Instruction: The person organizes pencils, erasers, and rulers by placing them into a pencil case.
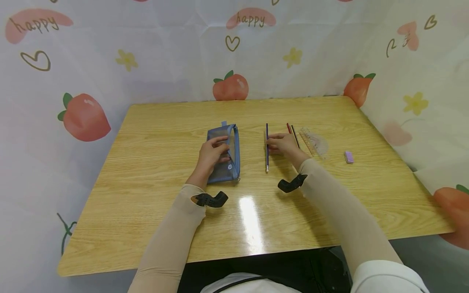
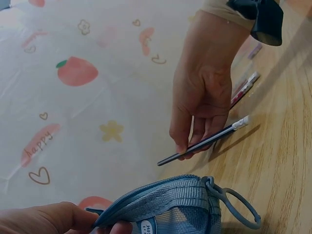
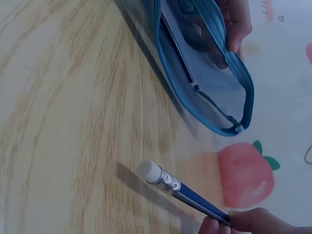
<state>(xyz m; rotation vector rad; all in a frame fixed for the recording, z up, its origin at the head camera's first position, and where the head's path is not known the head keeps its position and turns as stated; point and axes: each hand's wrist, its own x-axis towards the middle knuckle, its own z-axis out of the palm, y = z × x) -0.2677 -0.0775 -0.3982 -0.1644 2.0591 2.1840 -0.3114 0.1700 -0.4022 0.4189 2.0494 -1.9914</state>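
My left hand (image 1: 213, 152) grips one side of a blue mesh pencil case (image 1: 222, 176), its thumb outside and fingers against the mesh. The zipped mouth of the case (image 3: 170, 73) gapes wide in the right wrist view. A ring pull (image 2: 241, 207) hangs at one end of the zip. Right of the case, my right hand (image 1: 283, 143) pinches a dark blue pencil (image 1: 267, 158) between thumb and fingers. This pencil (image 3: 197, 199) has a white eraser tip and a metal band, and it is held just above the table.
Right of my right hand lie a red pencil (image 1: 288, 127), a black pencil (image 1: 295, 136), a clear ruler (image 1: 306, 140) and a clear protractor (image 1: 321, 146). A purple eraser (image 1: 349, 157) lies farther right on the wooden table (image 1: 154, 162). A printed white cloth (image 1: 176, 53) hangs behind.
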